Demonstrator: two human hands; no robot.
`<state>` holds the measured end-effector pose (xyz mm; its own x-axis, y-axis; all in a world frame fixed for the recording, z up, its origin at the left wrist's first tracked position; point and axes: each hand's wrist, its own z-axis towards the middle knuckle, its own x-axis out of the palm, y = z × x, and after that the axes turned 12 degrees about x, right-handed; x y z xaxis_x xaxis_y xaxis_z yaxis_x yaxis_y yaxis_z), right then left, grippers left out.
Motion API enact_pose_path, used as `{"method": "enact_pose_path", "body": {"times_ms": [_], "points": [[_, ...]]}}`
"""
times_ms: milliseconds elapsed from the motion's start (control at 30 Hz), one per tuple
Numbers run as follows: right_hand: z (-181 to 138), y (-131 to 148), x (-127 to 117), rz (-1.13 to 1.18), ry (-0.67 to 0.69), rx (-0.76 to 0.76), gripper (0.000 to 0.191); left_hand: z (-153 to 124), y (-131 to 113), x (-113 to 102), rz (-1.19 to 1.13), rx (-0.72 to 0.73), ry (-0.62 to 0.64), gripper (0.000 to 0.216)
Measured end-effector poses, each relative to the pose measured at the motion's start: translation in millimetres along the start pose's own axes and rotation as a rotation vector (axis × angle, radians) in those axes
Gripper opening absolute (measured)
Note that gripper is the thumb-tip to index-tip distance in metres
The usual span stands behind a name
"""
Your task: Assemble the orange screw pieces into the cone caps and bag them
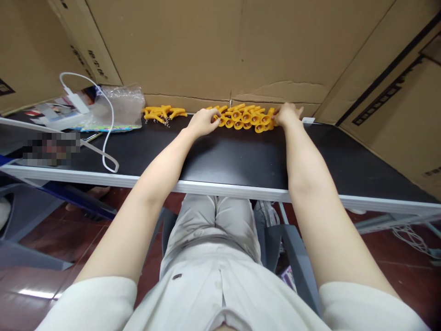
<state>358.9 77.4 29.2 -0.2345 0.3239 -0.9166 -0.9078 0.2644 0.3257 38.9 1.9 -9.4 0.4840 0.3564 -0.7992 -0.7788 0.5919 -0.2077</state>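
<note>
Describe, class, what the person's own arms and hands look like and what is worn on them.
Both arms are bare from the short, cream-white sleeves at the shoulders down to the hands. The left hand and right hand wear no gloves; no rings, watch or bracelets are visible. The sleeves belong to a cream buttoned shirt.

My arms are bare from short, cream-white fabric sleeves down to my left hand (203, 122) at eleven o'clock and my right hand (287, 115) at one o'clock. I wear a cream buttoned shirt and light beige trousers.
</note>
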Motion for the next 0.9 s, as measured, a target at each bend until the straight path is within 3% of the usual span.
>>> {"method": "enact_pose_path", "body": {"times_ms": [267,400,533,700,800,900], "points": [[-33,-19,2,0.174,-0.054,0.106,0.001,-3,-6,0,0.029,-0.020,0.085,0.026],[-37,-24,3,0.191,-0.064,0.139,0.019,-3,-11,-3,0.038,-0.047,0.131,0.026],[-41,-27,-2,0.237,-0.060,0.169,0.043,-5,-6,-17,0.108,-0.278,0.100,0.037],[-47,-27,-7,0.156,-0.050,0.202,0.053,-23,33,-34,0.149,-0.623,-0.042,0.073],[-47,-28,-6,0.150,-0.050,0.194,0.052,-37,55,-34,0.134,-0.785,-0.003,0.093],[-45,-29,-5,0.158,-0.036,0.190,0.051,-44,66,-28,0.114,-0.822,0.061,0.089]]}}
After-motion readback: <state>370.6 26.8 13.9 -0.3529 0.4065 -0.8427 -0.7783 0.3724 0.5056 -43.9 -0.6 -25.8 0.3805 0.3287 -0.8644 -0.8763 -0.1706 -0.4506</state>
